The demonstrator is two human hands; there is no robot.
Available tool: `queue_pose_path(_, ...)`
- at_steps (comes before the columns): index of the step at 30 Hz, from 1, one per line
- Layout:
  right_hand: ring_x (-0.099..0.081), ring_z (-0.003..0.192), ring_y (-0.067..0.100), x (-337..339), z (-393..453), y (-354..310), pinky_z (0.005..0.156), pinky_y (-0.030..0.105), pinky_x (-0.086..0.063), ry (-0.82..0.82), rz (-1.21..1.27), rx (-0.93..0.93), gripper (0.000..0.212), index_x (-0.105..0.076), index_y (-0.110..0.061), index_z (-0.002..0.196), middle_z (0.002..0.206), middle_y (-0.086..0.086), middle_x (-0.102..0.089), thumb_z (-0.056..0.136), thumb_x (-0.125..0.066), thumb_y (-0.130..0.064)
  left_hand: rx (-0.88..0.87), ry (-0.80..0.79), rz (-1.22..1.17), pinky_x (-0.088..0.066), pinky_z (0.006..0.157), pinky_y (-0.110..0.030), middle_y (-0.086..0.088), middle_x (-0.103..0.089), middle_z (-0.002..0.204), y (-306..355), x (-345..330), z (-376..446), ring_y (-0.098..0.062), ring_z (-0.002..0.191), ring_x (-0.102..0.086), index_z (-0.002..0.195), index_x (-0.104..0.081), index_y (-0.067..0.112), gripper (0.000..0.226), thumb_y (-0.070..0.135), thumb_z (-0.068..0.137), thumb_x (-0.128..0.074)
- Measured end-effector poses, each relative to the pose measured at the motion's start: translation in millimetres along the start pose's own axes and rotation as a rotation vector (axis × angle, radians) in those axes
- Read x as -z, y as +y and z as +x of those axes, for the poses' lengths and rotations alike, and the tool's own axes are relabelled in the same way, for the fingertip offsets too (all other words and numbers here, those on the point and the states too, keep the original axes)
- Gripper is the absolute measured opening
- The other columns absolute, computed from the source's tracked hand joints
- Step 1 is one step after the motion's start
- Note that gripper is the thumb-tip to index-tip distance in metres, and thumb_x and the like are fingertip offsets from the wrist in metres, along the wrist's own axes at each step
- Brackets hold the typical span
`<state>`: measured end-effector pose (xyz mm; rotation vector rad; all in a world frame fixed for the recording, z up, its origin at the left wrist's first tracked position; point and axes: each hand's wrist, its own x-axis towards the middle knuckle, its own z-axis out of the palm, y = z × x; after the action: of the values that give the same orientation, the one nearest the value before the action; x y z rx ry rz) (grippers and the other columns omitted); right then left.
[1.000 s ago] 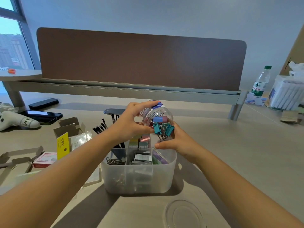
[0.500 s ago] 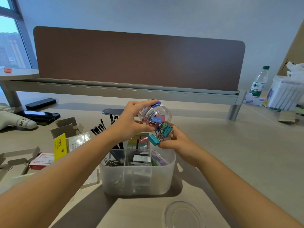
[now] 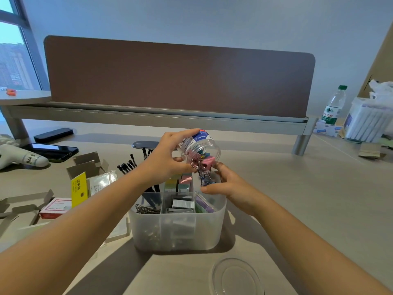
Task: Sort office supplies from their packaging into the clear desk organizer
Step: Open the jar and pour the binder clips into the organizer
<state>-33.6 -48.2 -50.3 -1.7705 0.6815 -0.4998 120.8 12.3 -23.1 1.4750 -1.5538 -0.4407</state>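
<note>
Nearest the camera, on the worktop, a clear round lid is seen lying flat, just in front of the clear desk organizer. Paper clips, staple blocks and coloured tabs are already held in its front compartments, with black pens and sticky notes standing behind. Above its rear right corner, a clear plastic jar is gripped by the left hand, fingers wrapped round the wall, and is tipped with its mouth turned down and toward the camera. Pink binder clips are crowded at the mouth, and a dark cluster hangs below it. The right hand is cupped under that cluster, thumb and fingertips pinched at it, though how firmly cannot be told. Clips could be spilled past the organizer wall onto the worktop if the jar is tilted further while the tangle lets go at once; a wrong compartment could also be reached. Farther off, opened cartons, two phones and a water bottle are seen before a brown divider panel.
</note>
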Motion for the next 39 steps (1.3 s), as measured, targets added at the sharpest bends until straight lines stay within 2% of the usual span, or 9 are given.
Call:
queue_pose_path(6,-0.053,0.094,0.011,-0.3,0.9,0.4,0.088,0.026,-0.043,0.02,0.039,-0.011,0.049,-0.037,-0.021,0.122,0.109,-0.001,-0.053,0.081,-0.06,-0.009,0.024,-0.023,-0.008,-0.043,0.068,-0.009,-0.003,-0.029,0.136,-0.6,0.7,-1.2,-0.008,0.113,-0.033,0.119,-0.03,0.045,0.067,0.002,0.079,-0.062)
queue_pose_path(12,-0.049,0.112,0.018,-1.3,-0.1,-1.7,0.099,0.034,-0.04,0.018,0.018,-0.005,0.059,-0.029,-0.022,0.134,0.124,0.003,-0.047,0.084,-0.056,-0.006,0.013,0.043,0.025,-0.04,0.073,-0.009,-0.002,-0.033,0.137,-1.4,-2.4,2.7,-0.007,0.11,-0.035,0.12,-0.033,0.041,0.059,0.012,0.079,-0.064)
queue_pose_path(17,-0.045,0.118,0.019,-0.1,-1.5,-1.3,0.107,0.04,-0.034,-0.001,0.094,0.014,0.051,-0.034,-0.032,0.115,0.119,0.0,-0.047,0.081,-0.056,0.0,-0.016,0.079,0.008,-0.043,0.073,-0.011,-0.003,-0.037,0.136,-1.5,-1.1,2.0,-0.008,0.111,-0.039,0.116,-0.035,0.041,0.056,0.009,0.079,-0.064)
queue_pose_path(22,-0.044,0.122,0.023,0.9,-1.4,0.4,0.106,0.041,-0.037,0.003,0.086,0.019,0.049,-0.036,-0.031,0.115,0.116,0.0,-0.049,0.081,-0.058,-0.004,0.002,0.071,-0.027,-0.044,0.073,-0.013,-0.004,-0.04,0.136,-0.8,0.1,-0.1,-0.01,0.113,-0.041,0.128,-0.033,0.033,0.07,0.003,0.075,-0.066)
queue_pose_path(26,-0.044,0.122,0.023,0.1,-2.9,0.2,0.101,0.044,-0.043,0.048,0.117,0.086,0.059,-0.029,-0.039,0.119,0.125,0.002,-0.046,0.081,-0.059,-0.005,0.039,0.084,-0.058,-0.046,0.086,-0.028,-0.002,-0.045,0.132,2.3,1.0,-1.9,-0.009,0.112,-0.041,0.134,-0.033,0.019,0.073,0.002,0.073,-0.068)
queue_pose_path(30,-0.047,0.12,0.024,-0.3,-3.4,-1.2,0.103,0.05,-0.04,0.069,0.144,0.105,0.055,-0.031,-0.042,0.118,0.129,0.002,-0.048,0.076,-0.062,-0.027,0.028,0.023,-0.106,-0.046,0.086,-0.028,0.003,-0.046,0.124,5.4,0.9,-3.2,-0.01,0.113,-0.041,0.122,-0.04,0.027,0.062,0.001,0.073,-0.067)
queue_pose_path(33,-0.049,0.116,0.023,-1.2,-3.1,-1.7,0.104,0.052,-0.038,0.107,0.183,0.091,0.061,-0.033,-0.039,0.12,0.128,-0.001,-0.049,0.063,-0.048,-0.053,0.016,-0.006,-0.16,-0.047,0.079,-0.023,0.005,-0.047,0.12,5.0,-0.5,-2.9,-0.011,0.113,-0.043,0.113,-0.039,0.03,0.056,0.001,0.074,-0.066)
queue_pose_path(37,-0.051,0.114,0.026,2.3,-2.3,-1.9,0.097,0.046,-0.043,0.121,0.226,0.055,0.064,-0.033,-0.032,0.121,0.124,0.001,-0.05,0.064,-0.033,-0.059,-0.031,-0.031,-0.2,-0.05,0.075,-0.019,0.017,-0.05,0.104,6.1,1.2,-5.7,-0.007,0.102,-0.049,0.099,-0.042,0.037,0.054,0.0,0.07,-0.07)
queue_pose_path(39,-0.052,0.113,0.027,2.7,-0.7,-2.5,0.093,0.043,-0.044,0.127,0.222,0.043,0.053,-0.032,-0.032,0.121,0.123,0.0,-0.051,0.074,-0.032,-0.057,-0.054,-0.042,-0.201,-0.053,0.071,-0.017,0.02,-0.049,0.102,6.7,1.5,-6.6,-0.004,0.099,-0.05,0.096,-0.043,0.039,0.055,-0.001,0.069,-0.07)
